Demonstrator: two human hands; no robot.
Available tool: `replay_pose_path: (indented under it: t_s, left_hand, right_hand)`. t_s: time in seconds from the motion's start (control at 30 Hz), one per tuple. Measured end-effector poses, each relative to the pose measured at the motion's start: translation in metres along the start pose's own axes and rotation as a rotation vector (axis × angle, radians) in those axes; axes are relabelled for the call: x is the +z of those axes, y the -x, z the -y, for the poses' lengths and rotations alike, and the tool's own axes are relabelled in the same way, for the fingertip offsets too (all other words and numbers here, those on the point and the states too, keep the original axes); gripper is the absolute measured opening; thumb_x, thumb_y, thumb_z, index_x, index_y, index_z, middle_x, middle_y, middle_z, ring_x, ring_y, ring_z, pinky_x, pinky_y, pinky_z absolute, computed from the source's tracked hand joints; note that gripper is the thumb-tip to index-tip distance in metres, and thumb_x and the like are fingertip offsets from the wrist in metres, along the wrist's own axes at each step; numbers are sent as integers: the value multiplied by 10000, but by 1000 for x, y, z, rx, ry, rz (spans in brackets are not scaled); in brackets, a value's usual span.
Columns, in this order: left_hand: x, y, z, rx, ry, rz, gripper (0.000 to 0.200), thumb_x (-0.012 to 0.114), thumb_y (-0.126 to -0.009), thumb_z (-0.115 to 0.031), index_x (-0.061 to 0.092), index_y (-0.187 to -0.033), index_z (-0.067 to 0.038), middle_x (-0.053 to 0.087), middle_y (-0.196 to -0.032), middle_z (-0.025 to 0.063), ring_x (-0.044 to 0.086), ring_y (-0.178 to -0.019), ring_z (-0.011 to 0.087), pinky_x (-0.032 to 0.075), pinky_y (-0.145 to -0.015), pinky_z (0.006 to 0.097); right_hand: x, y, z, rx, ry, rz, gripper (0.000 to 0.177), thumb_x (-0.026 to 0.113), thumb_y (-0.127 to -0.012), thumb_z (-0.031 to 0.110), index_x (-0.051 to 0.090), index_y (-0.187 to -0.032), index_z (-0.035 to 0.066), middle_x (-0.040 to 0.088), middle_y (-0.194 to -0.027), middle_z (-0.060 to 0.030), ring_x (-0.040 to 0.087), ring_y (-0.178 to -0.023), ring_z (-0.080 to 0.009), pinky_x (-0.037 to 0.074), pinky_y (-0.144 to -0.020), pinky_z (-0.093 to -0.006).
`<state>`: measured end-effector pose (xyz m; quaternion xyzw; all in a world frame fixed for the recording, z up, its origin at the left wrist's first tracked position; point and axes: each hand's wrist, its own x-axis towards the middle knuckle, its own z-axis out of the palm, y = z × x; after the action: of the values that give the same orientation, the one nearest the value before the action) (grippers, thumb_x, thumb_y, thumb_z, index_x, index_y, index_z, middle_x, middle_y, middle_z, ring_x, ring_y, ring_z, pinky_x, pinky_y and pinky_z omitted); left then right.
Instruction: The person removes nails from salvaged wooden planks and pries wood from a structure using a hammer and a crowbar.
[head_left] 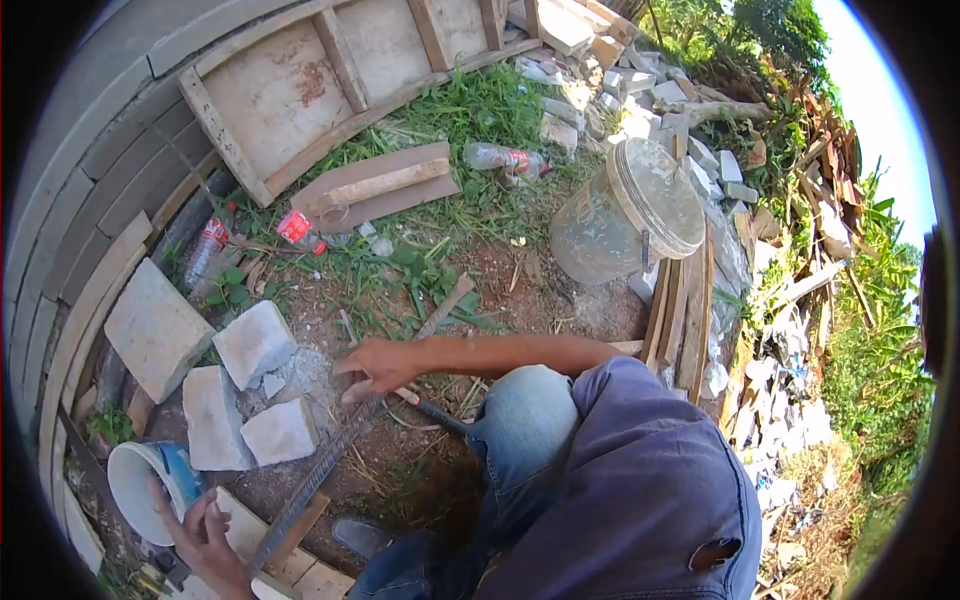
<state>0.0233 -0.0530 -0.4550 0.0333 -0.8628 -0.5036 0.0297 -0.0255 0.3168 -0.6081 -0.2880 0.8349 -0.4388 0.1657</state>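
Observation:
My right hand (378, 368) is over the ground beside pale powder and broken blocks, with its fingers apart and nothing visible in them. Just below it lies a tool with a dark handle (440, 415). At the lower left, my left hand (205, 535) grips the rim of a small blue and white bucket (187, 472), one finger over its pale inside. The bucket is tilted. Between the hands are several pale blocks (280, 431) and a long metal bar (312, 492).
A large dirty bucket (600, 225) stands at upper centre by wooden planks (685, 320). A block wall (75, 230) curves along the left. A wood-framed panel (275, 95), plastic bottles (500, 158) and rubble (650, 90) lie beyond. My knee (525, 405) is near the right hand.

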Motion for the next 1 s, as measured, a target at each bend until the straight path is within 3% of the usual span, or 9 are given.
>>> replay_pose_path:
  t_s: [0.13, 0.33, 0.47, 0.6, 0.67, 0.73, 0.8, 0.83, 1.0]
  left_hand:
    - [124, -20, -31, 109, 80, 320, 804, 617, -840, 27, 247, -1547, -65, 713, -817, 99, 570, -659, 76, 465, -658, 243]
    - [201, -22, -88, 195, 412, 430, 802, 679, -816, -22, 290, -1517, -26, 720, -943, 175, 672, -810, 169, 523, -743, 286]
    - [195, -14, -73, 458, 439, 205, 767, 691, -838, -103, 311, -1494, 18, 667, -1147, 228, 657, -989, 231, 514, -841, 331]
    - [177, 5, -26, 63, 483, 266, 603, 654, -864, -110, 445, -1408, 46, 700, -1049, 199, 676, -909, 212, 531, -812, 345]
    - [160, 16, -11, 77, 389, 266, 688, 709, -861, -150, 396, -1459, -15, 680, -1120, 193, 651, -1013, 251, 504, -893, 408]
    - [155, 18, 8, 74, 290, 269, 782, 763, -857, -190, 348, -1510, -76, 661, -1191, 187, 627, -1118, 290, 476, -973, 471]
    - [143, 31, 34, -13, 304, 127, 514, 622, -869, -61, 509, -1363, 26, 713, -981, 166, 654, -810, 153, 521, -764, 292]
    - [134, 38, 49, 31, 289, 67, 488, 620, -874, -72, 526, -1341, 36, 714, -960, 171, 668, -824, 169, 530, -771, 312]
    - [61, 80, 53, -28, 135, -326, 392, 622, -903, -87, 583, -1280, 16, 713, -1001, 192, 705, -923, 259, 531, -829, 346]
  right_hand:
    - [-65, -6, 80, -125, -305, 16, 411, 649, -938, 369, 613, -1117, 1, 692, -925, -120, 658, -808, -201, 521, -709, -375]
    - [-121, 63, 106, 234, -471, -393, 154, 618, -978, 174, 609, -971, 20, 651, -842, -36, 635, -726, -97, 523, -650, -262]
    - [-195, 164, 106, 149, -427, -1244, 157, 625, -972, 171, 600, -984, 17, 638, -821, -52, 639, -700, -130, 557, -642, -280]
    - [-291, 297, 81, 0, -265, -1830, 151, 643, -954, 161, 575, -1001, 35, 610, -799, -36, 607, -651, -112, 555, -597, -254]
    - [-319, 351, 53, 14, -348, -1987, 128, 584, -971, 108, 551, -1070, 33, 601, -793, -52, 609, -644, -121, 560, -600, -259]
    - [-320, 383, 19, 160, -397, -2055, 160, 573, -984, 151, 543, -1126, 84, 606, -829, -57, 606, -653, -162, 547, -581, -286]
    - [-301, 367, 12, 236, -530, -2051, 194, 556, -986, 153, 553, -1171, 93, 609, -851, -57, 609, -686, -159, 546, -609, -290]
    - [-287, 345, 4, 348, -661, -2022, 234, 539, -989, 154, 564, -1215, 101, 612, -872, -58, 611, -719, -157, 545, -637, -293]
    - [-170, 147, 136, 56, -694, -1186, 410, 560, -999, 254, 500, -1323, 10, 598, -982, -19, 548, -845, -104, 476, -761, -271]
